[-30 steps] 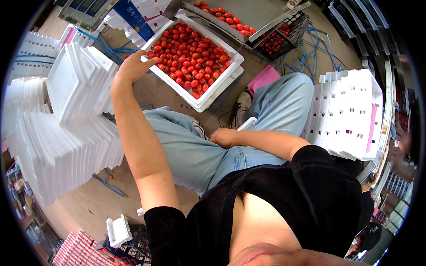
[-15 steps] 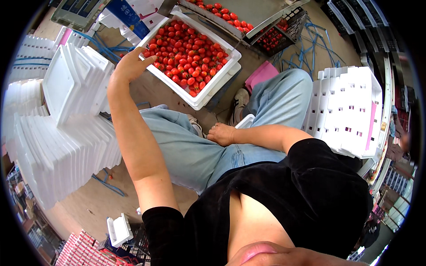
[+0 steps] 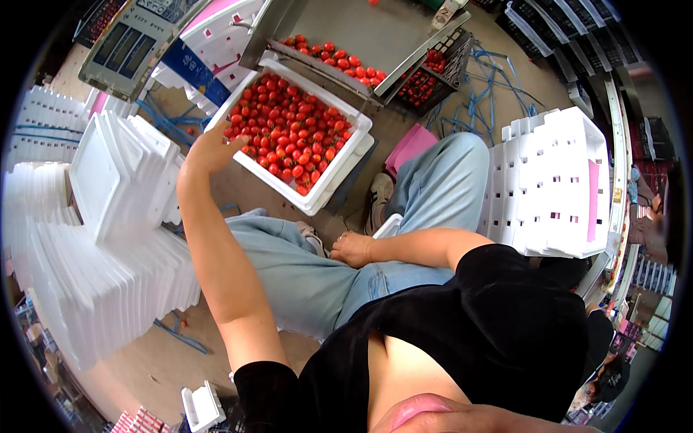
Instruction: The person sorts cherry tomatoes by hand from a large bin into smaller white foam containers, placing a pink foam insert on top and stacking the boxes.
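Small red tomatoes [image 3: 289,137] fill a white tray [image 3: 317,203] that sits on another white tray in front of me. My left hand [image 3: 209,150] reaches to the tray's left rim. Its thumb points in over the tomatoes, apart from the fingers, and nothing shows in its grasp. Low between my legs is my right hand [image 3: 351,249], a ring on one finger. Its fingers are curled, and what they hold, if anything, is hidden. Close to that hand, part of a white plastic piece [image 3: 390,226] shows by my thigh.
A metal chute [image 3: 339,36] with more tomatoes stands beyond the tray, beside a black crate [image 3: 426,83]. Stacked white lids [image 3: 123,267] rise at left, white perforated boxes [image 3: 552,184] at right. A scale display [image 3: 126,49] and blue straps [image 3: 480,90] lie farther off.
The view has shifted, so the tray and tomatoes now appear lower and more of the metal chute shows. My left hand remains by the rim; my right hand stays low between my legs.
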`<state>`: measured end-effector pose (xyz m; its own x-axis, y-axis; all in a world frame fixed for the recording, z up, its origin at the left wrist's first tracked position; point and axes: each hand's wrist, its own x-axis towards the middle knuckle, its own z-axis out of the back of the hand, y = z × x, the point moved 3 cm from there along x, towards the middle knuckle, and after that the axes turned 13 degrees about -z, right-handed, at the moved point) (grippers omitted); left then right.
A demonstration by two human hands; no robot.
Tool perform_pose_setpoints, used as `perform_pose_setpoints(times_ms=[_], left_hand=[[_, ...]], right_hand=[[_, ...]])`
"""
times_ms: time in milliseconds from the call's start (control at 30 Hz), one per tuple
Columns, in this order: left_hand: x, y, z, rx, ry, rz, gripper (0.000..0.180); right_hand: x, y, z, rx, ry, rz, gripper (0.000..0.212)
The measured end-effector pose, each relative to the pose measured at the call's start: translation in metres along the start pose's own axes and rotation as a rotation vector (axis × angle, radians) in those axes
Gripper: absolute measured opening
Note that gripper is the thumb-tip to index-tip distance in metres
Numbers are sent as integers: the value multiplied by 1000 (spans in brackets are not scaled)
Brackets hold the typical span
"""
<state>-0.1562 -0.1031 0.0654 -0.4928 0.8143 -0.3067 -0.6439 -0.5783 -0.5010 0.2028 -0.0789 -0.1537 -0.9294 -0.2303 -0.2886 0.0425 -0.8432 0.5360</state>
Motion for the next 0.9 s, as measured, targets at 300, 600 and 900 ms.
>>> perform_pose_setpoints(times_ms=[300,600,900], left_hand=[[1,6,-3,49,-50,-30,66],[-2,3,-3,32,-83,-48,65],[-4,-12,4,-60,-7,-27,71]], right_hand=[[0,0,-1,45,-21,3,28],[0,-1,-2,16,78,-40,26],[-2,1,1,63,1,-28,28]])
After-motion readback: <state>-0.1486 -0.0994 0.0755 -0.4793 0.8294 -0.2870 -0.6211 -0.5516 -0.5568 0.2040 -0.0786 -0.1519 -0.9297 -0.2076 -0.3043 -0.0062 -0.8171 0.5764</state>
